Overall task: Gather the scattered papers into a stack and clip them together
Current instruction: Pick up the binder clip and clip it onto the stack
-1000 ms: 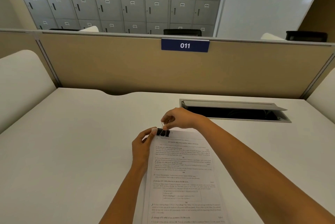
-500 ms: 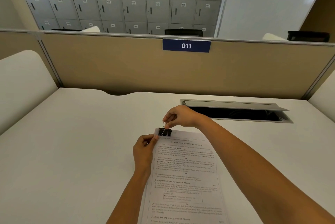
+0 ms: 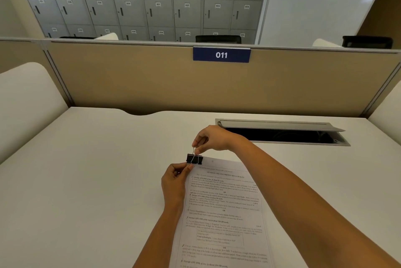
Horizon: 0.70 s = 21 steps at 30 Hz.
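Observation:
A stack of printed papers lies on the white desk, running from the near edge to mid-desk. A black binder clip sits on the stack's top left corner. My right hand pinches the clip's silver wire handle from above. My left hand holds the stack's left edge just below the clip, thumb on the paper.
An open cable tray with a raised metal lid is set into the desk at the right rear. A tan partition with a blue "011" sign closes off the back. White side panels flank the desk.
My left hand slid down from the clip to the paper edge below it. My right hand lifted slightly, still pinching the wire handle, which now stands upright.

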Motion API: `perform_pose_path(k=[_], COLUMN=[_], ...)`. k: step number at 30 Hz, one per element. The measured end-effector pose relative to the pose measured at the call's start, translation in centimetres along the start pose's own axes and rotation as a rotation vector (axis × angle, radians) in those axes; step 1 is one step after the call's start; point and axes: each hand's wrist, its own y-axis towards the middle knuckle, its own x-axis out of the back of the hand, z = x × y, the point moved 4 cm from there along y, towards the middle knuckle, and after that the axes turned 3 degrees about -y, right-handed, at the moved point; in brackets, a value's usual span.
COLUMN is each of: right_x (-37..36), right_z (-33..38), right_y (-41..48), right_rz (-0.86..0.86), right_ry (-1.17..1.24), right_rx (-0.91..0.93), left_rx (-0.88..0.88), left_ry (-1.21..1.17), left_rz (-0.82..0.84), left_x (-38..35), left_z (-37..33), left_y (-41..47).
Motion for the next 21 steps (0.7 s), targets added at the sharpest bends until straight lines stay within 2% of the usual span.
perform_pose_path(k=[15, 17, 21], right_x=[-0.5, -0.5, 0.0], right_z=[-1.4, -2.3, -6.3], right_y=[-0.3, -0.7, -3.7], right_rz=[0.068, -0.033, -0.606], right_ry=[-0.007, 0.148, 0.347], right_rx=[-0.048, -0.062, -0.077], left_rx=[0.022, 0.042, 0.084], left_ry=[-0.029, -0.06, -0.14], left_rz=[-0.007, -0.007, -0.04], left_x=[0.2, 0.2, 1.0], left_z=[0.1, -0.2, -1.0], left_y=[0.2, 0.5, 1.7])
